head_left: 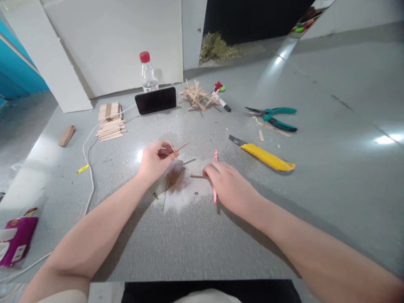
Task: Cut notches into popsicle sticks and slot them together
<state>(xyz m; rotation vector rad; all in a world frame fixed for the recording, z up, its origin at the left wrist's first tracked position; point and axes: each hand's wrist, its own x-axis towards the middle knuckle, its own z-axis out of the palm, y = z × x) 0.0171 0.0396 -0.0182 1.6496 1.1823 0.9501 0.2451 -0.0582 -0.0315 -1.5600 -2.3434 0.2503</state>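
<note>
My left hand (156,160) is closed, pinching a thin wooden stick (181,147) that points up and to the right. My right hand (229,185) rests palm down on the grey floor, fingers curled over a short stick (197,176) lying flat. A red pencil (215,156) lies under that hand, its ends showing above and below it. Both hands hover over a white sheet (186,195) with a brown stain (175,179).
A yellow utility knife (265,156) and green-handled pliers (274,117) lie to the right. Behind are a stick structure (197,96), a marker (223,102), a black phone (155,100), a bottle (148,73), stacked flat sticks (110,122), a white cable (90,168), a purple pack (15,240).
</note>
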